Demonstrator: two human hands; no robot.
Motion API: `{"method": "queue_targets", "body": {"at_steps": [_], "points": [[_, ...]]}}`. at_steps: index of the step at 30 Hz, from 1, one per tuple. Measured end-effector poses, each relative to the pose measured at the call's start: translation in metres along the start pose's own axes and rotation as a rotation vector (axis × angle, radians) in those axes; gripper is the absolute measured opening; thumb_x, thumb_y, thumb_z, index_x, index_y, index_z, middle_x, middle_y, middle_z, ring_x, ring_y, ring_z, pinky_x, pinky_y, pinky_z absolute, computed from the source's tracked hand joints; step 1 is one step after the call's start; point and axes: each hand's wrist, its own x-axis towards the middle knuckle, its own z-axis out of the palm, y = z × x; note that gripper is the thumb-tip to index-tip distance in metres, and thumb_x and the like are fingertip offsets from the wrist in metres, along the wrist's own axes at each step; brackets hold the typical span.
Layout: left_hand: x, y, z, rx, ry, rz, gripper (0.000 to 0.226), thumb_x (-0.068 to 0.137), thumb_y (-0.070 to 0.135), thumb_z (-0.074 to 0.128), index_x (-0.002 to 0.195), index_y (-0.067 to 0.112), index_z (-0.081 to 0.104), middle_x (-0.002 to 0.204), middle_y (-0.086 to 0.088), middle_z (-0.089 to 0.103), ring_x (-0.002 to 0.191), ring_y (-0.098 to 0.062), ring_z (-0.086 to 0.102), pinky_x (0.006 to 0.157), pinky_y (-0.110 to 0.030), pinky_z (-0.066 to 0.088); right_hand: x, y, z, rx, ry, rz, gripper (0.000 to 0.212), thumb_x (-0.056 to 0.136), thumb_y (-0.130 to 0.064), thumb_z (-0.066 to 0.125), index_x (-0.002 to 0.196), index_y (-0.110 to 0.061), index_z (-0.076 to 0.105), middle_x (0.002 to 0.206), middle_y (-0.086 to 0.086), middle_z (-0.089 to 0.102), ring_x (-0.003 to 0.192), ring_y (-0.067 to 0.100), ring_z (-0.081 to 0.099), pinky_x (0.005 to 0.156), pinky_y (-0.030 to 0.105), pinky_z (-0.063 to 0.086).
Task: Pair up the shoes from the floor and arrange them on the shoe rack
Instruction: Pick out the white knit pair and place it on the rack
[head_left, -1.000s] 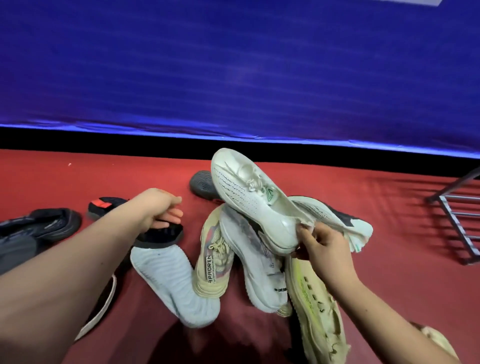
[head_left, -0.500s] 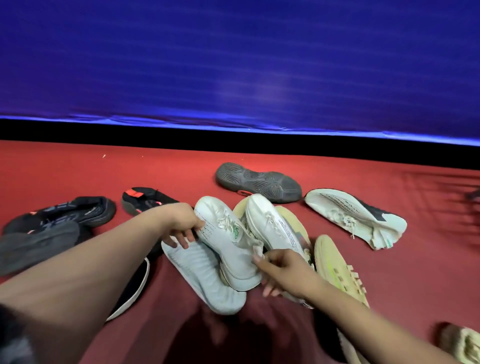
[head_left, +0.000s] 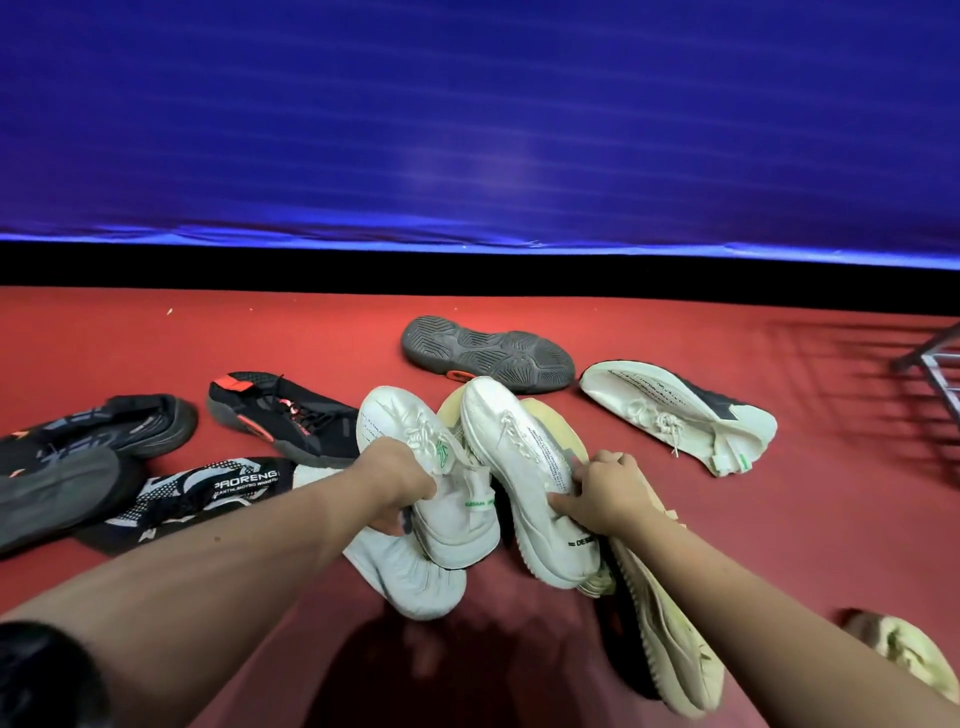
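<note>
Mixed shoes lie in a heap on the red floor. My left hand (head_left: 395, 483) grips a white sneaker with a green logo (head_left: 457, 514) at its collar, toe pointing away. Right beside it, my right hand (head_left: 608, 493) is closed on the collar of a white sneaker with grey side print (head_left: 514, 457). Both sneakers rest on the heap, on a white-soled shoe (head_left: 410, 577) and a cream shoe (head_left: 550, 421). A metal shoe rack (head_left: 935, 364) shows only as a corner at the right edge.
A white sneaker with a black heel (head_left: 675, 415) lies to the right and a grey-soled shoe (head_left: 488, 353) lies upside down behind. Black shoes (head_left: 280, 415) (head_left: 104, 426) and a black-and-white patterned shoe (head_left: 208, 493) are on the left. Yellowish shoes (head_left: 670, 639) (head_left: 904, 649) sit near my right arm. A blue wall stands behind.
The green-logo sneaker came down from my raised right hand onto the heap and my left hand took it. My right hand closed on the second white sneaker.
</note>
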Motion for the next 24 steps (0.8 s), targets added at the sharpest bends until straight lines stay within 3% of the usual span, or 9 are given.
{"method": "queue_targets", "body": {"at_steps": [1,3,6,9,12,15,18,21,24], "points": [[0.004,-0.001,0.002,-0.043,0.025,0.008,0.019,0.081,0.013,0.066,0.078,0.009,0.047,0.068,-0.007,0.055,0.077,-0.027,0.065,0.078,-0.038,0.059,0.004,-0.003,0.000,0.038,-0.039,0.047,0.060,0.077,-0.063,0.053,0.117,-0.019,0.057,0.111,0.008,0.053,0.117,0.034,0.044,0.096,0.038,0.037],[0.009,-0.008,0.007,-0.087,0.068,0.024,0.013,0.080,0.000,0.060,0.077,0.006,0.049,0.079,-0.014,0.061,0.080,-0.031,0.070,0.071,-0.041,0.061,0.006,-0.008,-0.001,0.168,-0.053,0.093,0.043,0.073,-0.061,0.060,0.082,-0.018,0.059,0.088,0.003,0.053,0.110,0.033,0.050,0.084,0.038,0.041],[0.012,-0.011,0.006,-0.089,0.178,0.038,0.012,0.080,-0.004,0.050,0.091,0.000,0.049,0.086,-0.016,0.057,0.089,-0.036,0.065,0.075,-0.044,0.059,0.001,-0.006,0.002,0.472,0.084,0.117,0.043,0.073,-0.043,0.071,0.048,-0.017,0.046,0.066,-0.003,0.048,0.092,0.031,0.055,0.073,0.034,0.041],[0.016,-0.016,-0.004,0.024,0.240,0.109,0.024,0.079,0.003,0.052,0.102,0.000,0.048,0.092,-0.011,0.055,0.090,-0.032,0.059,0.066,-0.033,0.047,-0.012,-0.003,0.001,0.700,0.328,0.097,0.038,0.074,-0.024,0.074,0.048,-0.016,0.047,0.069,-0.006,0.045,0.083,0.029,0.055,0.077,0.037,0.045],[0.022,-0.017,-0.012,0.040,0.206,0.175,0.026,0.069,0.004,0.055,0.094,0.008,0.048,0.090,-0.013,0.063,0.081,-0.030,0.062,0.063,-0.036,0.051,-0.024,0.000,-0.003,0.870,0.424,0.107,0.035,0.079,-0.014,0.072,0.053,0.003,0.055,0.074,0.000,0.043,0.069,0.015,0.050,0.066,0.022,0.032],[0.026,-0.015,-0.013,0.165,0.200,0.220,0.020,0.073,0.004,0.049,0.092,0.009,0.051,0.093,-0.012,0.064,0.083,-0.028,0.061,0.067,-0.032,0.050,-0.030,0.001,-0.008,0.945,0.523,0.142,0.031,0.082,-0.013,0.070,0.055,0.000,0.061,0.078,0.005,0.047,0.067,0.007,0.047,0.062,0.016,0.028],[0.019,0.006,-0.013,0.312,0.419,0.375,0.011,0.083,0.015,0.050,0.092,0.008,0.050,0.095,-0.013,0.063,0.090,-0.033,0.059,0.073,-0.035,0.045,-0.034,-0.002,-0.014,1.013,0.597,0.191,0.031,0.083,-0.013,0.069,0.057,0.002,0.062,0.084,0.011,0.050,0.074,0.014,0.047,0.066,0.018,0.027],[-0.006,0.037,-0.006,0.253,0.572,0.647,0.014,0.089,0.032,0.049,0.085,0.020,0.046,0.088,-0.002,0.055,0.087,-0.026,0.054,0.078,-0.038,0.045,-0.040,-0.010,-0.021,1.074,0.634,0.197,0.033,0.085,-0.015,0.068,0.061,0.007,0.063,0.087,0.012,0.052,0.074,0.009,0.048,0.063,0.014,0.029],[-0.030,0.055,0.021,0.151,0.410,0.733,0.026,0.084,0.045,0.057,0.086,0.021,0.048,0.084,0.005,0.050,0.080,-0.017,0.050,0.072,-0.031,0.041,-0.043,-0.021,-0.027,1.122,0.662,0.183,0.033,0.086,-0.017,0.066,0.061,0.004,0.064,0.086,0.008,0.051,0.073,0.009,0.049,0.063,0.014,0.031]]}}
